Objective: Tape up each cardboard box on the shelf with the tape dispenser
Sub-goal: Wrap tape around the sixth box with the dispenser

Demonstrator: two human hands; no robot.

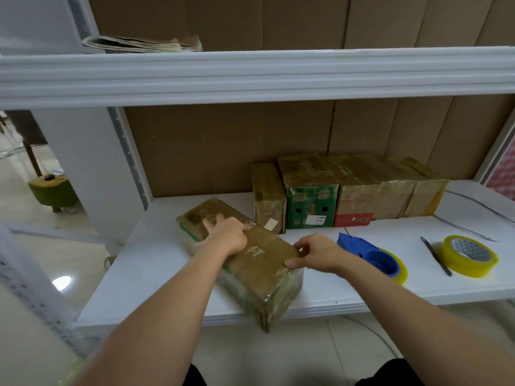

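A long brown cardboard box [259, 263] wrapped in clear tape lies at an angle on the white shelf [348, 291], its near corner over the front edge. My left hand [227, 235] rests on the box top with fingers curled. My right hand [315, 253] grips the box's right edge between thumb and fingers. The blue tape dispenser [367, 253] with a yellowish roll lies on the shelf just right of my right hand, untouched.
A row of several taped boxes [348, 190] stands along the cardboard back wall. A loose roll of yellow tape [469, 256] and a dark pen [436, 256] lie at the right. An upper shelf [250, 73] overhangs; a shelf post [131, 162] stands left.
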